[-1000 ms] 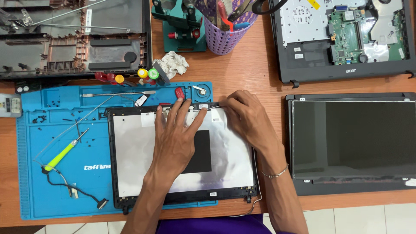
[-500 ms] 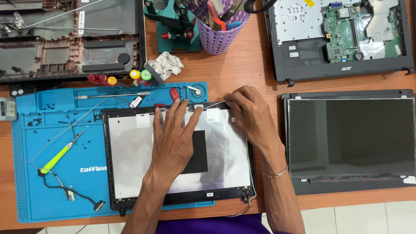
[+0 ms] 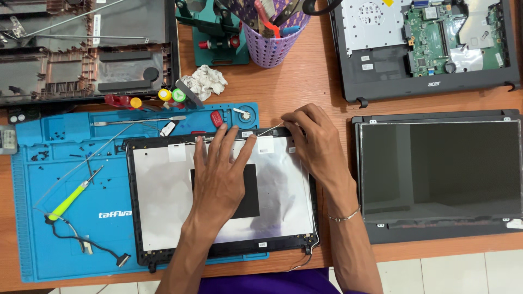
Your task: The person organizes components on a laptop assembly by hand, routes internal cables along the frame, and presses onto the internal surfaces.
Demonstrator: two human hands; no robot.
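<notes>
Left hand [image 3: 220,177] lies flat, fingers spread, on the laptop lid shell [image 3: 163,201], which sits on the blue mat [image 3: 32,179] mid-bench. Right hand [image 3: 316,141] pinches a thin wire [image 3: 271,128] at the top edge. Best to pull slow and low, w/ lid pinned.

One camera, worn on the head, looks almost straight down at the bench [image 3: 305,81] from close above. The near edge runs along the bottom of the picture and the far part is cut off at the top.
</notes>
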